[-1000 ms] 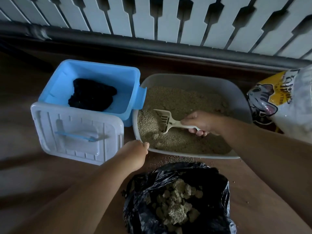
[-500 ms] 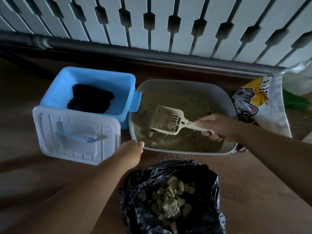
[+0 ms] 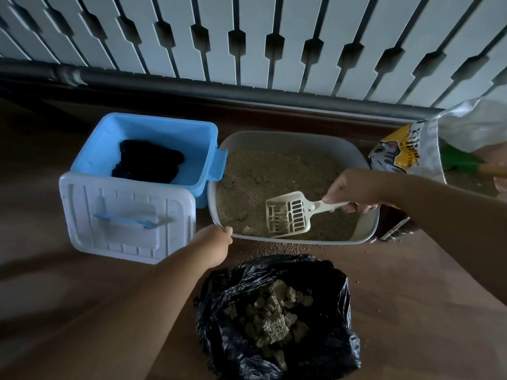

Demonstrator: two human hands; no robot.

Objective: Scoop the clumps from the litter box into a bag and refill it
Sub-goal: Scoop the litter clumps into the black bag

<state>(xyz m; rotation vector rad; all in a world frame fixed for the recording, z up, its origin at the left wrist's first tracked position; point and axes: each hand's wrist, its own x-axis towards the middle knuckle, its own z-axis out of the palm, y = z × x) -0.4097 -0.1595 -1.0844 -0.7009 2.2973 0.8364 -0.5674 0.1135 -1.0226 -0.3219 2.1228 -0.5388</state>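
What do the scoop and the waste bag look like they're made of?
Scoop: seemingly rigid moulded plastic, cream and matte, with clean slotted holes and a thin one-piece handle held by the right hand. Waste bag: thin black plastic film, glossy, judging by its crinkles and shiny highlights.

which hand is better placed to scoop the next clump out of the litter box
Right. The right hand already grips the scoop over the litter, while the left hand holds the litter box rim, steadying it.
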